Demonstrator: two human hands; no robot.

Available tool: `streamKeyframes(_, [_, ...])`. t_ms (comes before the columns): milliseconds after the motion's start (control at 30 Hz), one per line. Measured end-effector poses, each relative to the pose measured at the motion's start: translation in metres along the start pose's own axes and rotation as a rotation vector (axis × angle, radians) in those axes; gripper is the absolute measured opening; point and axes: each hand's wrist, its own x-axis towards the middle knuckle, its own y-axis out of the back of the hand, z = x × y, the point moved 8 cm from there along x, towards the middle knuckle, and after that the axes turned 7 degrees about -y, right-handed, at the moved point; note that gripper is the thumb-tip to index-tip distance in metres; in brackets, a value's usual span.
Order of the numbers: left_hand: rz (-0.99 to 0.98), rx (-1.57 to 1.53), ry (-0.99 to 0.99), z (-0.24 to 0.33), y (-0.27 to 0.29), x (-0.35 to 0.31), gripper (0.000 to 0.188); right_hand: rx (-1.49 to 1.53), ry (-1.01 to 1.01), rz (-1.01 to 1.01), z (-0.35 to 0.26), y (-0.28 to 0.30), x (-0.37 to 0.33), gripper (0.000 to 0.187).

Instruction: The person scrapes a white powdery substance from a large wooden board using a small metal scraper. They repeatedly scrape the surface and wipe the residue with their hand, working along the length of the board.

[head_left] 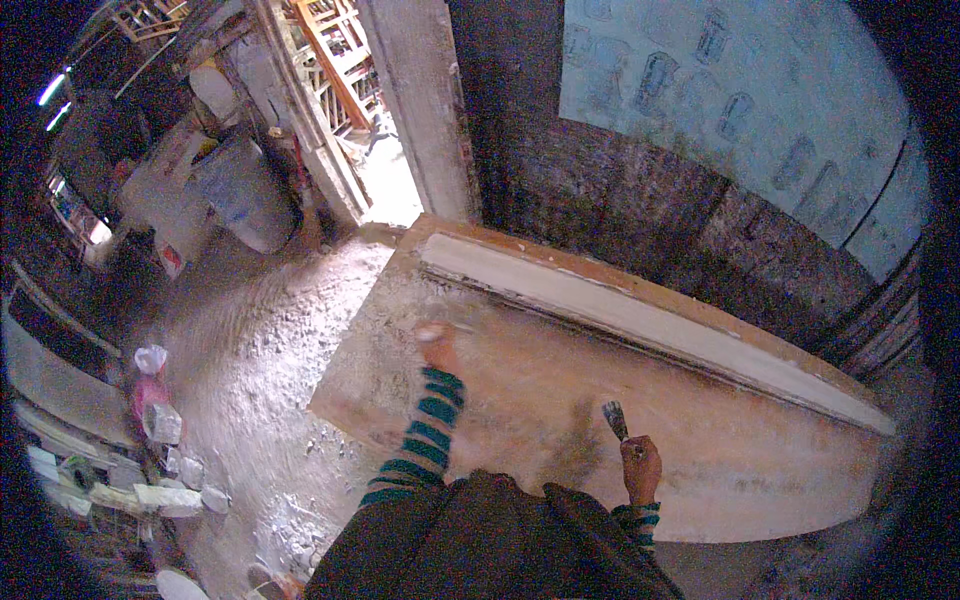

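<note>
A broad, dusty worktable (720,470) stretches out in front of me. Near its left end my left hand (436,347) reaches over the surface, smeared by motion. Something whitish shows at its fingers, too blurred to name. My right hand (640,466) is closed round the handle of a flat paintbrush (614,420), whose dark, splayed head points away from me above the tabletop. Along the table's far side lies a long white bar (620,318), straight-edged and plaster-like, apart from both hands.
A bright doorway (392,185) opens beyond the table's far left corner, with wooden frames outside. A large grey tub (245,190) stands at the far left. White chunks (165,497) and a pink bag (148,395) lie on the powdery floor. A stained wall (640,230) rises behind the table.
</note>
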Motion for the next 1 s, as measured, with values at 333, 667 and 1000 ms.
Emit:
streamKeyframes(333, [-0.185,0.937,-0.309,0.051,-0.014,0.017,0.007,-0.063,0.057,-0.054,-0.029,0.003,-0.029,0.014])
streamKeyframes(667, [-0.092,0.814,-0.194,0.123,0.068,0.050,0.019,-0.172,-0.039,-0.081,-0.039,-0.024,-0.048,0.014])
streamKeyframes(1000, [-0.163,0.808,0.034,0.135,0.093,0.049,0.016,-0.024,0.216,-0.118,-0.195,-0.110,-0.082,0.013])
